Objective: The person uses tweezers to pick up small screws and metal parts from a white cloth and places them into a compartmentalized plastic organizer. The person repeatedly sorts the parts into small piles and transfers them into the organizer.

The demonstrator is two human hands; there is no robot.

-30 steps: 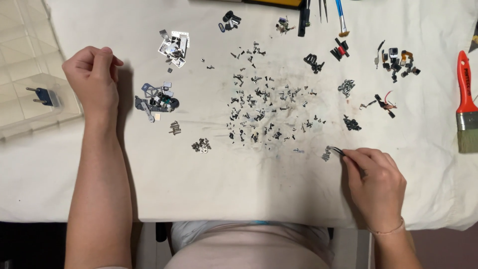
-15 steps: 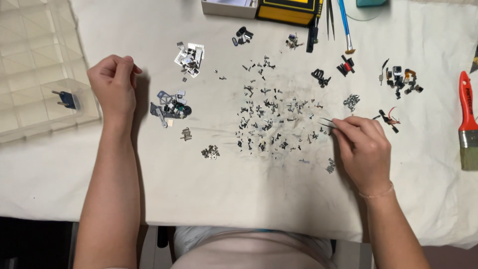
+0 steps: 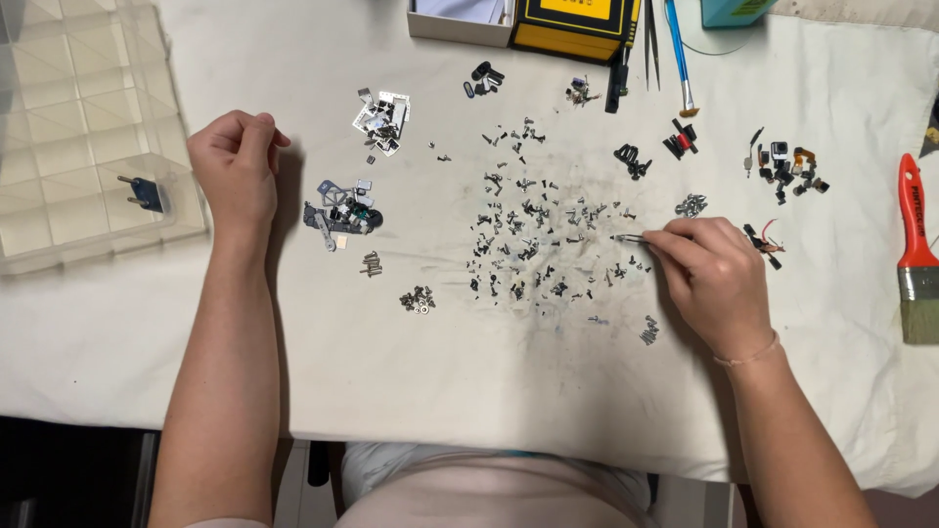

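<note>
Fingers [image 3: 685,244] of the right hand [image 3: 714,284] are pinched narrow around a pair of slim tweezers [image 3: 631,238], whose tips point left into the right edge of the scattered small dark screws [image 3: 538,235]. Whether a screw sits between the tips is too small to tell. The left hand [image 3: 235,171] rests on the white cloth [image 3: 293,342] that covers the counter, curled into a loose fist and holding nothing that shows; it lies just beside a cluster of blue-grey metal parts [image 3: 342,213] and near a clear plastic compartment box [image 3: 88,127] with one blue part [image 3: 145,194] in a compartment.

The screws lie spread over a smudged patch in the middle of the cloth, with smaller sorted heaps around it: one [image 3: 418,299] below the metal parts, one [image 3: 691,205] just above the right hand, one [image 3: 648,332] below it. They look tiny, light, hard and apt to roll or flick away, so I judge that a gentle pinch across the shank, just under the head, would hold best.

A red-handled brush [image 3: 917,254] lies at the far right, well apart from the hand.
</note>
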